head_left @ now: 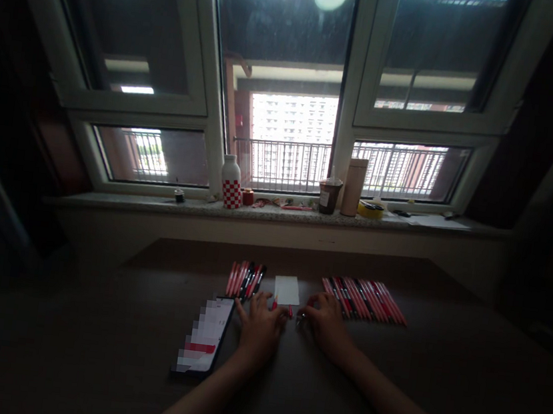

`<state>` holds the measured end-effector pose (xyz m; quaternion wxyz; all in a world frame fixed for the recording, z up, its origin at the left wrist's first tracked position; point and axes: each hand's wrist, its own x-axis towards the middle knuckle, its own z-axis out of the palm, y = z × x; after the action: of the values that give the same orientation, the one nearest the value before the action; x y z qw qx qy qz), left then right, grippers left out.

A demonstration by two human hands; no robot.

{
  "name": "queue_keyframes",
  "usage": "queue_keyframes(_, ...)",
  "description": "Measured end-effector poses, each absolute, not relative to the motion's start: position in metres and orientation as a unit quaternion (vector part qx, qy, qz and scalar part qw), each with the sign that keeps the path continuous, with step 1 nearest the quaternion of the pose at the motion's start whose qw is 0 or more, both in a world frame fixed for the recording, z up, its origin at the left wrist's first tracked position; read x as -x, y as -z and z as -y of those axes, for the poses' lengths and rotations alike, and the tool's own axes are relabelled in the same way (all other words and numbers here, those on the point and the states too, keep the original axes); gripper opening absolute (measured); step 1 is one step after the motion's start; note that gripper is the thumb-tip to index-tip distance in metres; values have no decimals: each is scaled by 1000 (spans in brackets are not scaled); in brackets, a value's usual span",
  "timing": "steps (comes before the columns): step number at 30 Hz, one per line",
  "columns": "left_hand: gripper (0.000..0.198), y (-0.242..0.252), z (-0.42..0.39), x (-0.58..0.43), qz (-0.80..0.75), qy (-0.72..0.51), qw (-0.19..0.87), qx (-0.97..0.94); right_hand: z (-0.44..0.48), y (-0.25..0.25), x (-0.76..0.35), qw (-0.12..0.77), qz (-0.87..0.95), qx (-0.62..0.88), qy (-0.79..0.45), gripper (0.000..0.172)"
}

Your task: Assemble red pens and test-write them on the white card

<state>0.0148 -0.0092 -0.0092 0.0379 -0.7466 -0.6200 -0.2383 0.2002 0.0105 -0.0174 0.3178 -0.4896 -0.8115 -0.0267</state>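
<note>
My left hand point(260, 326) is over the table just right of a phone, its thumb and fingers near a small red piece point(290, 311). What it grips, if anything, is too small to name. My right hand point(327, 322) has its thumb and index finger closed on a small shiny piece point(300, 319) that I cannot make out. Beyond the hands lies a white paper square point(287, 290). A row of red, pink and black pens point(243, 279) is on the left, and a longer row of similar pens point(364, 300) is on the right.
The phone point(205, 336) lies on the dark table point(313, 399). Along the windowsill point(196, 208) stand a checkered bottle point(232, 183), a small red jar point(248, 197), a drink cup point(329, 196), a tan flask point(354, 187), yellow tape point(371, 210) and papers point(438, 222).
</note>
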Motion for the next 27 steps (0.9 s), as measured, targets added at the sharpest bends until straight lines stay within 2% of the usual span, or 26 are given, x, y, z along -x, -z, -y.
queue_keyframes(3, 22, 7, 10, -15, 620, 261, 46, 739, -10, 16, -201, 322, 804, 499, 27, 38)
queue_keyframes(12, 22, 5, 14, -15, 635, 262, 80, 722, -6, 13, -198, 313, 805, 502, 38, 18)
queue_keyframes(27, 22, 3, 14, -14, 635, 255, 80, 724, -9, 17, -198, 293, 800, 523, 42, 24)
